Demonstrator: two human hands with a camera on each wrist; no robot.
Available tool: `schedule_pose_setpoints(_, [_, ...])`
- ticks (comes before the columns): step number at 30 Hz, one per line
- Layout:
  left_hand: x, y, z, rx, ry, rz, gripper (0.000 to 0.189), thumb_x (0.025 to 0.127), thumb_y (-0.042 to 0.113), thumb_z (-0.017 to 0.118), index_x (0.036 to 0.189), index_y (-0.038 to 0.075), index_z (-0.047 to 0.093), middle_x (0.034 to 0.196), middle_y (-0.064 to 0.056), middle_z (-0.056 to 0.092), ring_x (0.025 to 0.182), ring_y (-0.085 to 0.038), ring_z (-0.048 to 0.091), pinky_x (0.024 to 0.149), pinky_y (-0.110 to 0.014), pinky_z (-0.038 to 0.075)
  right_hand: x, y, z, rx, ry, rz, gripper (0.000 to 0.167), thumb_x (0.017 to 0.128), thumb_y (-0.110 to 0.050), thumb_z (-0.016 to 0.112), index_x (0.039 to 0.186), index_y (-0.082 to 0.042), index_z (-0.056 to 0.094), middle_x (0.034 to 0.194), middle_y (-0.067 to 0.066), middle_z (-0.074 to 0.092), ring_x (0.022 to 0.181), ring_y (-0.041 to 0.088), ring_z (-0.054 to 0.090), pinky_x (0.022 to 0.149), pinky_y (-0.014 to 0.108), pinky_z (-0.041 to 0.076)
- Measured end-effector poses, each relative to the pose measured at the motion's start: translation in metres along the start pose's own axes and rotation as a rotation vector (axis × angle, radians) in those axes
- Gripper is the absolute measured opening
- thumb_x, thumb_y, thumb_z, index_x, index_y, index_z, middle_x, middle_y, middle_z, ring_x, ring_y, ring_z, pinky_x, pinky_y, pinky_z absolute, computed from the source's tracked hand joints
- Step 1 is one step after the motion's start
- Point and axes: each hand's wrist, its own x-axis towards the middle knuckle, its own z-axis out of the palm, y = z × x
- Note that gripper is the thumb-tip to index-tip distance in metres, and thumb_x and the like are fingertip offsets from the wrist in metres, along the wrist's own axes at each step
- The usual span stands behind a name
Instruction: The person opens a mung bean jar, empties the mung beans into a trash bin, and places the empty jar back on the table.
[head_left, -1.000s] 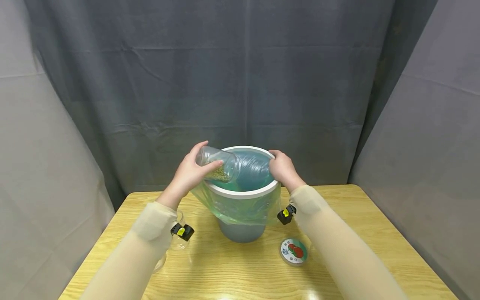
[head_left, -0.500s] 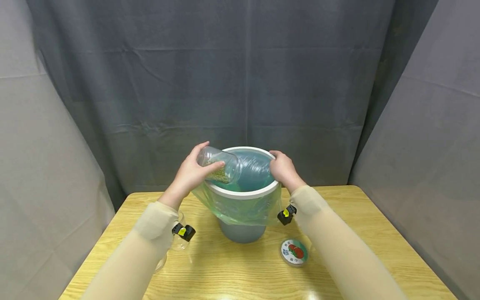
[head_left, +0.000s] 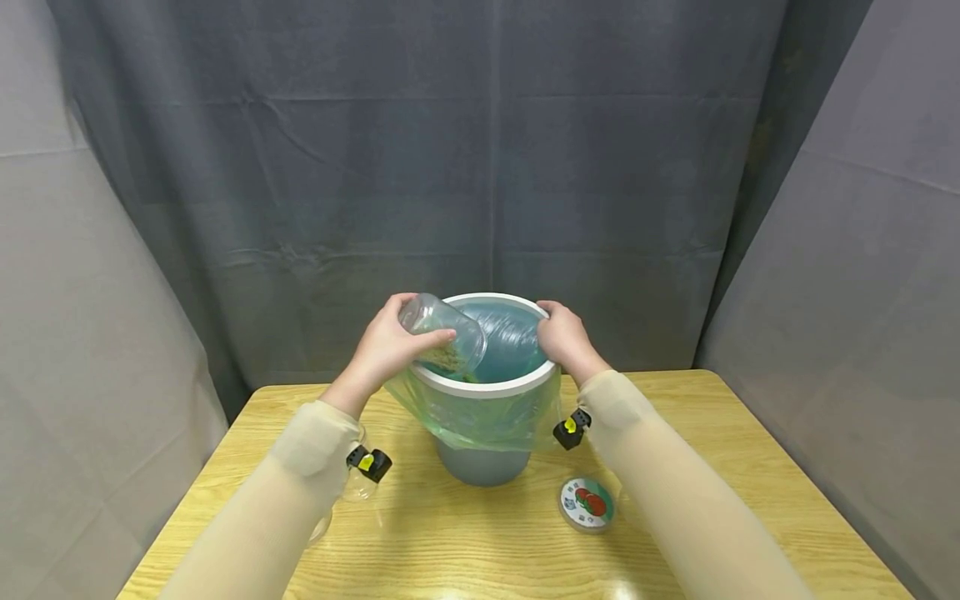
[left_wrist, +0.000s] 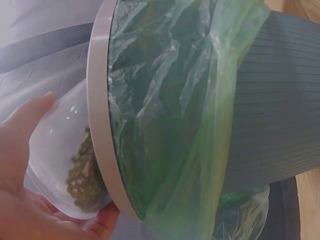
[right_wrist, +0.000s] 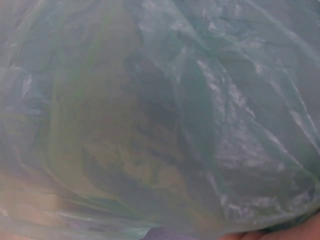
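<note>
My left hand (head_left: 384,348) grips a clear plastic jar (head_left: 452,318) over the left side of a grey trash can (head_left: 483,467). The jar tilts mouth-down to the right, with small green bean-like grains (left_wrist: 86,177) pooled along its lower side. Some grains show at its mouth, inside the can. A thin green trash bag (head_left: 480,417) lines the can and hangs over the outside below the white rim (head_left: 487,389). On the right side, my right hand (head_left: 566,340) holds the rim, its fingers partly hidden. The right wrist view is mostly filled by the bag.
A round lid (head_left: 587,504) with a tomato picture lies on the wooden table (head_left: 465,558), right of the can. Clear containers (head_left: 360,485) stand at the left, partly behind my left sleeve. Grey curtains (head_left: 375,167) enclose the back and sides.
My left hand has tipped the jar further down and slightly to the right. The grains have shifted toward its mouth. My right hand stays on the rim.
</note>
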Motion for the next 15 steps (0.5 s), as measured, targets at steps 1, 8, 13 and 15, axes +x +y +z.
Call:
schedule_pose_setpoints(1, [0.0004,-0.0002,0.0002,0.005,0.001,0.010,0.094,0.081,0.046,0.085,0.155,0.011,0.038,0.157,-0.015,0.044,0.141,-0.034,0.047,0.116,-0.052,0.041,0.0001,0.0000,0.0002,0.000,0.000,-0.001,0.059,0.100,-0.006,0.026,0.159,-0.005,0.034,0.161,0.021,0.039,0.143,0.039,0.046,0.111,0.053,0.047])
schedule_pose_setpoints(8, [0.0021,-0.0007,0.0011,0.034,0.011,0.055,0.092,0.080,0.044,0.086,0.154,0.012,0.042,0.157,-0.014,0.046,0.140,-0.034,0.048,0.116,-0.051,0.041,0.0008,-0.0006,0.0015,0.006,-0.001,-0.004,0.059,0.100,-0.006,0.027,0.159,-0.005,0.035,0.160,0.022,0.040,0.141,0.039,0.048,0.110,0.053,0.048])
schedule_pose_setpoints(13, [0.0020,0.0009,0.0006,0.052,0.005,0.061,0.093,0.080,0.044,0.086,0.155,0.014,0.042,0.159,-0.014,0.043,0.143,-0.034,0.045,0.118,-0.053,0.039,0.0009,-0.0009,0.0014,0.003,-0.004,-0.002,0.060,0.100,-0.005,0.026,0.159,-0.005,0.035,0.160,0.022,0.040,0.142,0.039,0.047,0.111,0.053,0.047])
schedule_pose_setpoints(15, [0.0020,0.0012,0.0005,0.058,0.003,0.065,0.093,0.080,0.044,0.086,0.155,0.014,0.042,0.160,-0.014,0.042,0.144,-0.035,0.043,0.118,-0.053,0.038,0.0008,-0.0010,0.0013,0.003,-0.003,-0.002,0.060,0.099,-0.005,0.026,0.159,-0.004,0.035,0.160,0.022,0.040,0.142,0.038,0.047,0.111,0.052,0.047])
